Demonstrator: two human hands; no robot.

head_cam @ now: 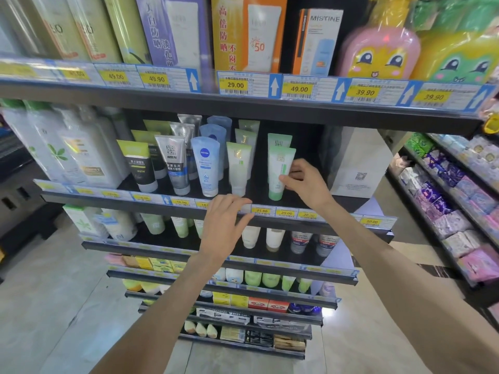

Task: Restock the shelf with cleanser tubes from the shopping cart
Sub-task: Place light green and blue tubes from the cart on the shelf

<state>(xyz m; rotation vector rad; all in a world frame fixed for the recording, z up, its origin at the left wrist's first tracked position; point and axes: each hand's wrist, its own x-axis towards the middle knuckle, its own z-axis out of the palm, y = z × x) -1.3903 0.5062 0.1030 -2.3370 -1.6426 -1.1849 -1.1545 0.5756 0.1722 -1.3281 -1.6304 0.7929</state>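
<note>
A green and white cleanser tube (278, 171) stands cap down at the front of the dark shelf (351, 202), with one like it behind. My right hand (306, 182) pinches its right side between thumb and fingers. My left hand (225, 221) rests flat with relaxed fingers on the shelf's front rail near the price tags. To the left stand rows of other tubes: a pale green one (239, 168), a blue Nivea tube (206, 166) and a grey men's tube (172, 163). The shopping cart is out of view.
A white paper bag (359, 163) stands on the shelf right of the green tube, with a bare gap between. Boxed sunscreens fill the shelf above, more tubes and boxes the shelves below. Another rack of packets (453, 206) runs along the right.
</note>
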